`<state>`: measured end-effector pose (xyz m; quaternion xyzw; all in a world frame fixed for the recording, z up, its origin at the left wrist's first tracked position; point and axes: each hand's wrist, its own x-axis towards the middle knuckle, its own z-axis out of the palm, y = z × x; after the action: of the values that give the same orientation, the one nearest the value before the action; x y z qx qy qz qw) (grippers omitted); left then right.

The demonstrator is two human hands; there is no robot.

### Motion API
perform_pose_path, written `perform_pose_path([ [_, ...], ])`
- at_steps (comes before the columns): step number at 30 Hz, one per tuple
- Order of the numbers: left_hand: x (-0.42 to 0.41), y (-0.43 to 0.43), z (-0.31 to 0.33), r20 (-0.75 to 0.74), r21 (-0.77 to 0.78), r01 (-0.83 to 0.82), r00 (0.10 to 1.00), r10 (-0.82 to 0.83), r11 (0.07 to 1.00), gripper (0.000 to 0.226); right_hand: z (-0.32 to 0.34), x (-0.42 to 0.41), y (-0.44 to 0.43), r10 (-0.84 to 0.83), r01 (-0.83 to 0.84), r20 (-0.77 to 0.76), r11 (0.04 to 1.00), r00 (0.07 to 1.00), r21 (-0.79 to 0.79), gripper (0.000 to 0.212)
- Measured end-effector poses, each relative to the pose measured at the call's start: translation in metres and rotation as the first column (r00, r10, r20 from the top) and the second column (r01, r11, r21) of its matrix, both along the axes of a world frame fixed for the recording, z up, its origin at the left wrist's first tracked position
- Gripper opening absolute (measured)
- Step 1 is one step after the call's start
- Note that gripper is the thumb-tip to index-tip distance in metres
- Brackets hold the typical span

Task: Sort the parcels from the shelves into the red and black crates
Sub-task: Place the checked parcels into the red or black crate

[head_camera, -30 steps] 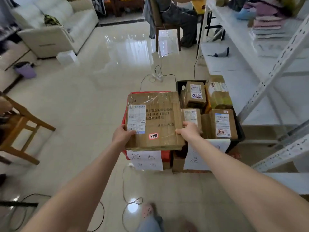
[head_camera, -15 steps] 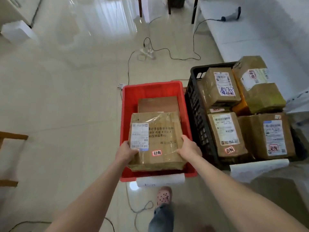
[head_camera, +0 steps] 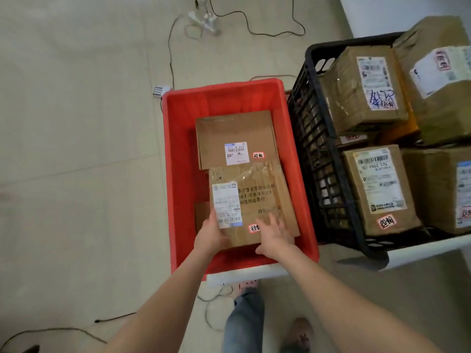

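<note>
A flat brown taped parcel with a white label lies inside the red crate, partly on top of another flat cardboard parcel. My left hand grips its near left corner, beside the label. With fingers spread and straight, my right hand rests on the near right part of the parcel's top. The black crate stands right of the red one and holds several brown labelled parcels.
Cables and a white power strip lie on the tiled floor beyond the crates. A white paper sign hangs on the red crate's near side. My feet stand just in front of it, with another cable at the lower left.
The parcel has gone down from above the crates into the red crate. My right hand has let go of its edge and opened on top; the view has tilted down.
</note>
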<state>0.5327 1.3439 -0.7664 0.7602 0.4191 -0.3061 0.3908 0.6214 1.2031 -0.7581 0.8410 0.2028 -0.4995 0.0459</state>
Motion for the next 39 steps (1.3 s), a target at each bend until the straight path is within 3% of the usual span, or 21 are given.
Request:
perform_pose_path([
  [3, 0.001, -0.002, -0.009, -0.061, 0.037, 0.106, 0.993, -0.103, 0.994, 0.089, -0.013, -0.004, 0.002, 0.079, -0.079, 0.023, 0.997, 0.997, -0.017, 0.089],
  [9, 0.004, 0.000, -0.017, -0.146, 0.063, 0.223, 0.966, -0.212, 0.973, 0.084, -0.017, -0.002, 0.004, 0.064, -0.064, 0.004, 0.998, 0.998, 0.010, 0.083],
  [13, 0.021, -0.003, 0.005, -0.118, 0.160, 0.330, 0.942, -0.314, 0.930, 0.067, 0.005, 0.011, -0.004, 0.050, -0.059, 0.087, 0.993, 0.995, 0.103, 0.077],
  [22, 0.100, -0.027, 0.068, -0.039, 0.400, 0.587, 0.778, -0.627, 0.704, 0.073, 0.072, 0.049, -0.019, -0.154, 0.081, 0.299, 0.967, 0.942, 0.242, 0.059],
  [33, 0.152, -0.118, 0.185, 0.048, 0.587, 0.644, 0.577, -0.815, 0.491, 0.066, 0.190, 0.064, -0.120, -0.329, 0.111, 0.479, 0.897, 0.814, 0.429, 0.058],
  [39, 0.142, -0.239, 0.245, 0.001, 0.655, 0.707, 0.350, -0.937, 0.265, 0.065, 0.240, 0.025, -0.245, -0.475, 0.292, 0.548, 0.873, 0.689, 0.390, 0.055],
])
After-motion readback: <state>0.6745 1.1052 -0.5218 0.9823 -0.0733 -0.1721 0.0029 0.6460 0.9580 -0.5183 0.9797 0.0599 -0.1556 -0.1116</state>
